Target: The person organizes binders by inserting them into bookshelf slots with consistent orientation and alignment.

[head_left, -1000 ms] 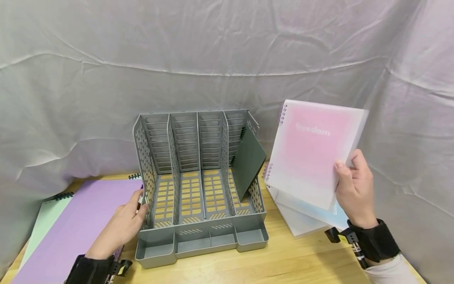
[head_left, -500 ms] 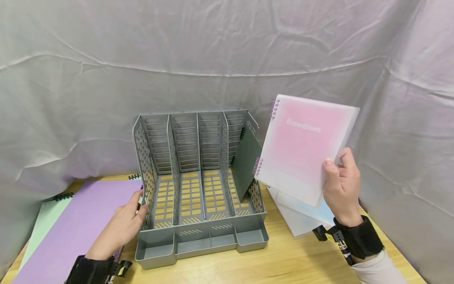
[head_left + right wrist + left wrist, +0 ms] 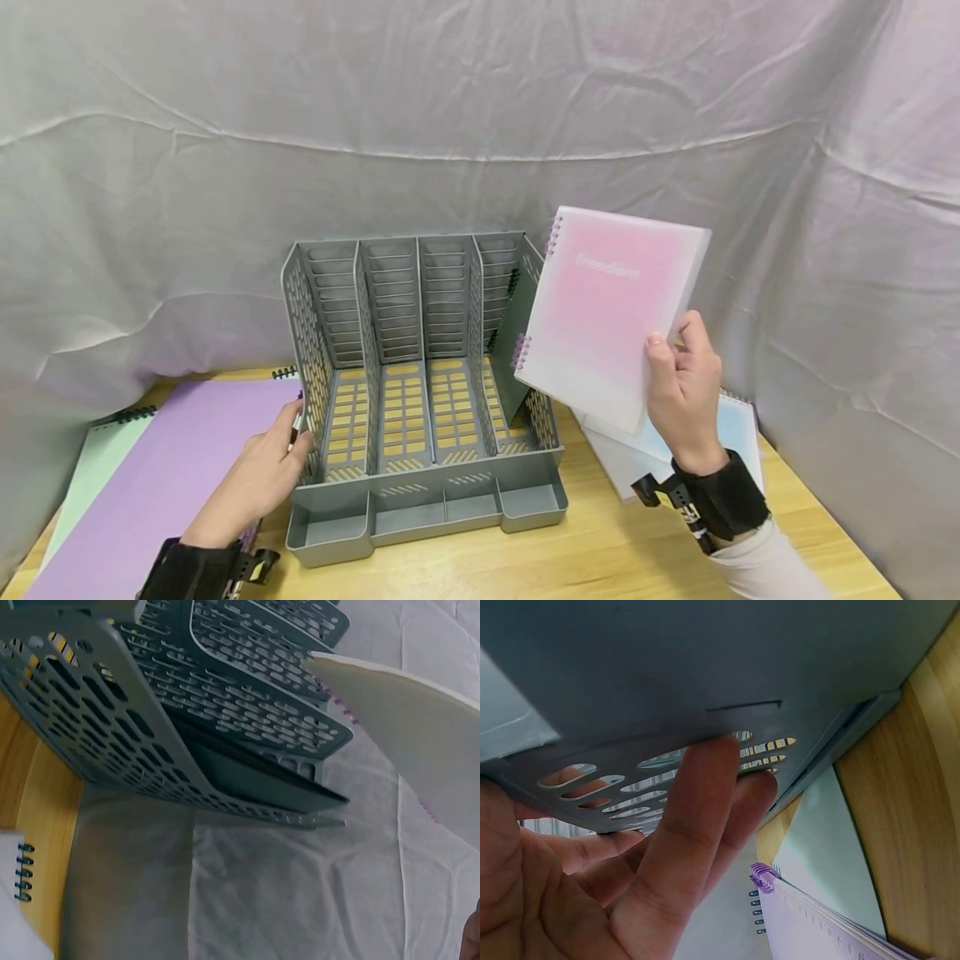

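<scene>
Beside the gray organizer (image 3: 435, 482), left hand (image 3: 255, 471) grips its left side. Right hand (image 3: 686, 392) holds pink notebook (image 3: 611, 312) aloft.

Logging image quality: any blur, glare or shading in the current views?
Head view: bright, but the lettering on the pink notebook looks smeared; left wrist view: the organizer is in shade, the purple notebook pale and washed out; right wrist view: dim, with an orange haze on the grey cloth.

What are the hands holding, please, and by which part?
The right hand holds the pink notebook by the edge opposite its spiral binding. The left hand touches one side of the gray organizer; whether it grips is unclear.
</scene>
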The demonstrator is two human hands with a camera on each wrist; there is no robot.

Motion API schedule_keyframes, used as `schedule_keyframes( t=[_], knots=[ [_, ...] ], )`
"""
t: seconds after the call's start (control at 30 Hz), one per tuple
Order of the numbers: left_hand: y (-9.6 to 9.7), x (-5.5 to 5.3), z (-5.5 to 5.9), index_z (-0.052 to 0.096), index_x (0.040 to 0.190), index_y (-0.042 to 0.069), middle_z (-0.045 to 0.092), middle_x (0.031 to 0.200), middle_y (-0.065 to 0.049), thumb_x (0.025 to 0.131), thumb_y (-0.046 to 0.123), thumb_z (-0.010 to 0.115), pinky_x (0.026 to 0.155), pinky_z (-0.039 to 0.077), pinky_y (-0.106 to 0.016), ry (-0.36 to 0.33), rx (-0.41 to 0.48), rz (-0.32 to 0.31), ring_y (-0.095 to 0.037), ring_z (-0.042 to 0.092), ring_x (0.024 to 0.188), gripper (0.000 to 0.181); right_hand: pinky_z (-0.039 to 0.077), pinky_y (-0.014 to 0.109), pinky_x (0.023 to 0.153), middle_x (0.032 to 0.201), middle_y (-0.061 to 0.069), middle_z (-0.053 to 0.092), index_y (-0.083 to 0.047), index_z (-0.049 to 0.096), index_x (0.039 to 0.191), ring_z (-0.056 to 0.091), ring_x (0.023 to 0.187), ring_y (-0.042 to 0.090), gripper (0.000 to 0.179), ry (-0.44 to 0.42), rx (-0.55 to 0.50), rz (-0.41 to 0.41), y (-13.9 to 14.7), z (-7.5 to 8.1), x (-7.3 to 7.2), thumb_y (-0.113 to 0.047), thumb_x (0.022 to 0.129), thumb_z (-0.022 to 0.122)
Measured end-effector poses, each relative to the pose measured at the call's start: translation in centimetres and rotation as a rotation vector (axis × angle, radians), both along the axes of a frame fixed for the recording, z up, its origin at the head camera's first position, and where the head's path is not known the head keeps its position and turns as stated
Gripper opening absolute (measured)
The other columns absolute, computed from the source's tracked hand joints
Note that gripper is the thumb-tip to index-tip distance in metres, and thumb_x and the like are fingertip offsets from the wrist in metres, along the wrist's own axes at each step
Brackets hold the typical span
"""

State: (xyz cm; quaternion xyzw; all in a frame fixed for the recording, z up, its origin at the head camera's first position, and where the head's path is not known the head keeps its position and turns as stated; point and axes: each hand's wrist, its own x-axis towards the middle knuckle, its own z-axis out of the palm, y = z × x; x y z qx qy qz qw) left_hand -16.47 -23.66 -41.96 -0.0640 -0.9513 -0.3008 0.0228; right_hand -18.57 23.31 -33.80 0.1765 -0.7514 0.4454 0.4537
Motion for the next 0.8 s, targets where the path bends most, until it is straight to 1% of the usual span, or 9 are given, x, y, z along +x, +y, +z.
schedule_keyframes(
  t=[0.1,0.17,0.3,0.37,0.47,0.57,0.7,0.73,0.8],
  knots=[
    [0.0,-0.1,0.1,0.029,0.161,-0.006,0.070,0.125,-0.038,0.113,0.018,0.045,0.079,0.060,-0.057,-0.012,-0.005,-0.003,-0.041,0.073,0.100,0.057,0.029,0.017,0.045,0.054,-0.007,0.047,0.009,0.048,0.095,0.042,0.051,-0.008,0.019,0.000,0.028,0.000,-0.7,-0.1,-0.2,-0.007,0.103,0.055],
    [0.0,-0.1,0.1,0.028,0.162,-0.007,0.070,0.126,-0.038,0.113,0.018,0.044,0.080,0.061,-0.057,-0.018,-0.007,-0.004,-0.041,0.073,0.101,0.057,0.027,0.018,0.044,0.051,-0.002,0.041,0.008,0.047,0.095,0.039,0.049,-0.007,0.019,0.000,0.051,-0.008,-1.2,-0.2,-0.4,-0.007,0.104,0.054],
    [0.0,-0.1,0.2,0.028,0.162,-0.006,0.070,0.126,-0.037,0.113,0.019,0.044,0.080,0.061,-0.057,-0.015,-0.003,-0.004,-0.042,0.074,0.102,0.057,0.019,0.019,0.044,0.051,-0.002,0.027,0.004,0.043,0.091,0.025,0.049,-0.006,0.019,-0.009,0.091,-0.033,-2.0,-0.5,-0.9,-0.006,0.104,0.053],
    [0.0,-0.1,0.2,0.029,0.162,-0.005,0.071,0.125,-0.037,0.113,0.019,0.045,0.080,0.060,-0.058,-0.010,0.001,-0.003,-0.042,0.073,0.102,0.057,0.018,0.020,0.043,0.051,-0.003,0.026,0.002,0.043,0.091,0.023,0.048,-0.005,0.018,-0.020,0.112,-0.040,-2.4,-0.7,-1.1,-0.005,0.105,0.052],
    [0.0,-0.1,0.2,0.031,0.161,-0.004,0.071,0.125,-0.036,0.112,0.018,0.045,0.081,0.060,-0.058,-0.003,0.006,-0.002,-0.043,0.074,0.104,0.056,0.020,0.020,0.041,0.049,-0.002,0.030,0.000,0.042,0.091,0.027,0.047,-0.005,0.017,-0.043,0.146,-0.040,-3.0,-1.0,-1.4,-0.004,0.105,0.050],
    [-0.1,-0.1,0.3,0.030,0.162,-0.004,0.071,0.126,-0.037,0.113,0.019,0.045,0.081,0.060,-0.058,-0.012,0.001,-0.004,-0.043,0.073,0.104,0.056,0.027,0.019,0.040,0.049,0.001,0.040,-0.001,0.043,0.093,0.038,0.048,-0.004,0.016,-0.079,0.171,-0.038,-3.6,-1.3,-1.7,-0.005,0.106,0.050],
    [-0.2,-0.2,0.3,0.026,0.163,-0.006,0.073,0.118,-0.033,0.114,0.020,0.044,0.076,0.060,-0.053,-0.046,-0.005,-0.006,-0.036,0.071,0.095,0.059,0.039,0.020,0.041,0.052,0.003,0.055,-0.002,0.045,0.095,0.053,0.052,-0.003,0.015,-0.142,0.198,-0.027,-4.3,-1.7,-1.9,-0.006,0.109,0.050],
    [-0.2,-0.2,0.3,0.025,0.163,-0.006,0.073,0.117,-0.033,0.114,0.020,0.044,0.075,0.060,-0.052,-0.050,-0.007,-0.007,-0.036,0.071,0.094,0.059,0.040,0.020,0.042,0.052,0.002,0.054,-0.003,0.045,0.096,0.054,0.052,-0.003,0.014,-0.156,0.206,-0.028,-4.5,-1.8,-1.9,-0.006,0.109,0.050],
    [-0.2,-0.2,0.2,0.024,0.163,-0.007,0.072,0.118,-0.034,0.114,0.020,0.044,0.076,0.060,-0.053,-0.055,-0.006,-0.008,-0.036,0.071,0.094,0.060,0.038,0.020,0.042,0.053,0.000,0.052,-0.003,0.046,0.098,0.053,0.052,-0.001,0.013,-0.182,0.222,-0.026,-4.8,-2.0,-2.0,-0.007,0.110,0.050]
  ],
)
